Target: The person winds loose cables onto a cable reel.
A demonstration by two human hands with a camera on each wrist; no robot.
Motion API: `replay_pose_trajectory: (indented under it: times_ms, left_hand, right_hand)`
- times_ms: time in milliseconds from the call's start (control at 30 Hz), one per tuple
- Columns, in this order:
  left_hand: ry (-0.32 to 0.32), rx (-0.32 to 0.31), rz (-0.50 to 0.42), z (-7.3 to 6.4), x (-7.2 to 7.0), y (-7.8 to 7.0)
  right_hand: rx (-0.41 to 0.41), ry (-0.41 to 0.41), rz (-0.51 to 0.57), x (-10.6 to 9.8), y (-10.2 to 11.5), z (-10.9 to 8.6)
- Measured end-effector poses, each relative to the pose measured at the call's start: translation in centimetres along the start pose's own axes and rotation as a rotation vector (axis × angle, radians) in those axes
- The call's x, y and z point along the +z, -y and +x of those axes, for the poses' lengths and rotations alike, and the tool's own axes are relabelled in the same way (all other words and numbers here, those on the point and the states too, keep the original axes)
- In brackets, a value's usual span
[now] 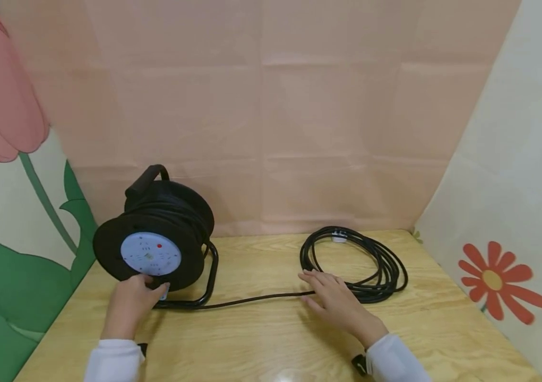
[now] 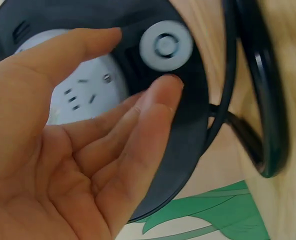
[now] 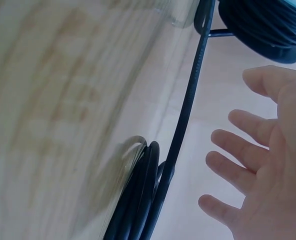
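Observation:
A black cable reel (image 1: 165,212) stands on the left of the table, cable wound between its flanges and a pale socket plate (image 1: 151,253) on its front. My left hand (image 1: 132,300) is at the lower front of the reel. In the left wrist view, its loosely bent fingers (image 2: 160,95) and separate thumb lie beside a round grey knob (image 2: 166,46) without closing round it. On the right lies a coil of black cable (image 1: 385,270), joined to the reel by a single run of cable (image 1: 256,298). Above the coil's near left side, my right hand (image 1: 335,302) has its fingers spread, gripping nothing.
The reel rests on a black tube stand (image 1: 212,276) and has a carrying handle (image 1: 144,180) on top. A white tag (image 1: 339,237) is on the coil. Behind the wooden table (image 1: 251,339) hangs a pink sheet (image 1: 261,116), with flower-printed panels at both sides.

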State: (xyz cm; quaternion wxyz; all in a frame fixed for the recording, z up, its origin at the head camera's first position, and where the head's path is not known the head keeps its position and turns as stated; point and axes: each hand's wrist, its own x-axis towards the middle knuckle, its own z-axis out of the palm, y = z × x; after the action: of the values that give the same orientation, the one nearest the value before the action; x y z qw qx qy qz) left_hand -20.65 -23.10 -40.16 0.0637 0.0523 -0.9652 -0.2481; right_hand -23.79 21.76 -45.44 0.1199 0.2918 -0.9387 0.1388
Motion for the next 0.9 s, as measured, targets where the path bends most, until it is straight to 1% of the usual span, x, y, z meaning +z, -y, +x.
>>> replay_pose_trajectory:
  times_ms: [167, 267, 367, 500, 567, 667, 767, 900]
  left_hand:
    - [0.001, 0.024, -0.036, 0.2, 0.7, 0.4]
    - [0.008, 0.025, -0.052, 0.2, 0.9, 0.5]
    - [0.008, 0.027, -0.056, 0.2, 1.1, 0.6]
    - [-0.021, 0.054, -0.041, 0.3, 1.3, 0.6]
    - [-0.040, 0.071, -0.033, 0.3, 1.3, 0.6]
    - [-0.038, 0.069, -0.037, 0.4, 1.4, 0.7]
    - [-0.032, 0.061, -0.038, 0.5, 1.5, 0.8]
    - [-0.026, 0.055, -0.036, 0.6, 1.5, 0.9]
  right_hand:
    - [-0.023, -0.006, -0.006, 0.0, 0.1, 0.2]
    - [-0.043, 0.006, 0.006, 0.2, 0.5, 0.6]
    - [-0.051, 0.070, 0.052, 0.2, 1.1, 1.2]
    - [-0.041, 0.199, 0.119, 0.3, 2.1, 2.4]
    - [-0.043, 0.260, 0.120, 0.7, 2.7, 3.2]
    - [-0.065, 0.337, 0.079, 1.4, 3.6, 4.4]
    - [-0.099, 0.379, 0.041, 1.9, 4.7, 5.5]
    - [-0.156, 0.384, 0.002, 2.4, 6.1, 6.7]
